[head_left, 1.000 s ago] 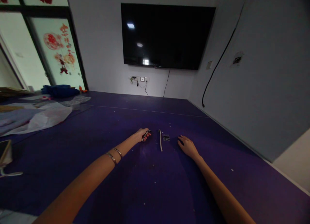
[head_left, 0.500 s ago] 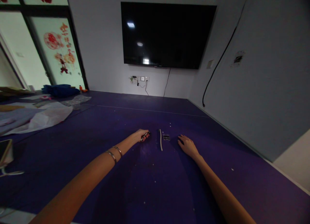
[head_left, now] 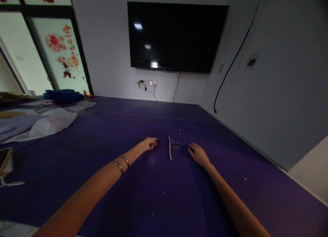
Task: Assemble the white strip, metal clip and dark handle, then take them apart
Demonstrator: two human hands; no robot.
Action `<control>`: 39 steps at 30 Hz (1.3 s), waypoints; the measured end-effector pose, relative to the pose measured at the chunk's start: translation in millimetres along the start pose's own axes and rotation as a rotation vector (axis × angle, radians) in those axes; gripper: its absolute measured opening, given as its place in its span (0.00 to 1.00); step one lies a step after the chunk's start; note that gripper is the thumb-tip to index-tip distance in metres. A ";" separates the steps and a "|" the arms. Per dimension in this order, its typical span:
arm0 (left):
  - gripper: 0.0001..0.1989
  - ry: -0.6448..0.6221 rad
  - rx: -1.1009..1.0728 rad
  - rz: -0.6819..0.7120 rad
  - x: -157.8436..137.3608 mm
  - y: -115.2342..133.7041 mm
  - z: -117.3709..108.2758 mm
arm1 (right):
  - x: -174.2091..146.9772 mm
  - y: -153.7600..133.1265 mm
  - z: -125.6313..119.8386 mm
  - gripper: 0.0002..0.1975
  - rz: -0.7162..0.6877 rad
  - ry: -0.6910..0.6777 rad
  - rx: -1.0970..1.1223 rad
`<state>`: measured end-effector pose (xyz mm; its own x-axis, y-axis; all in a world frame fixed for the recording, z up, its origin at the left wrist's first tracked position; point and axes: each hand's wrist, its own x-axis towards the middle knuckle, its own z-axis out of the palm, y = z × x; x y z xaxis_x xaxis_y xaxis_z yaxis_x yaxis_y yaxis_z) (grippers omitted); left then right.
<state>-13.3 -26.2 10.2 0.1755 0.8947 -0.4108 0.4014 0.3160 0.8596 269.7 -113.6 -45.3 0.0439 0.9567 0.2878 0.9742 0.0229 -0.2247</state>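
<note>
My left hand [head_left: 150, 143] is closed around a small black-and-pale tool [head_left: 151, 145]; most of it is hidden in the fist, so its kind does not show. To the right of that hand, a pale length of cable [head_left: 169, 150] lies on the purple surface [head_left: 143, 196], its far tip dark. Beside the cable sits a small flat dark piece in what looks like clear wrapping [head_left: 176, 145], too small to make out. My right hand [head_left: 198, 153] rests palm down with fingers extended, holding nothing, a little right of the wrapped piece.
White scraps [head_left: 245, 179] dot the purple surface. Plastic sheeting [head_left: 56, 122] and a blue cloth heap [head_left: 64, 95] lie at left. A TV [head_left: 176, 37] hangs on the far wall above sockets [head_left: 150, 83]; a black cable [head_left: 232, 63] dangles along the right wall.
</note>
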 end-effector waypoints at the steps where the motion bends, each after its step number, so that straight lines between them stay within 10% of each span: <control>1: 0.17 -0.003 -0.007 -0.027 -0.9 0.5 0.1 | 0.1 0.1 0.1 0.23 -0.001 0.000 0.000; 18: 0.16 -0.005 -0.112 -0.099 3.8 -1.5 -0.2 | 0.1 -0.7 -0.4 0.23 -0.011 0.003 -0.023; 39: 0.15 -0.228 -0.377 0.326 6.7 27.2 10.9 | -2.0 -4.9 -2.7 0.23 -0.007 0.031 -0.008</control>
<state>8.5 -15.1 27.5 0.4445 0.8871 -0.1240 -0.0488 0.1622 0.9855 265.4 -116.4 -42.3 0.0441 0.9471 0.3178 0.9762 0.0267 -0.2151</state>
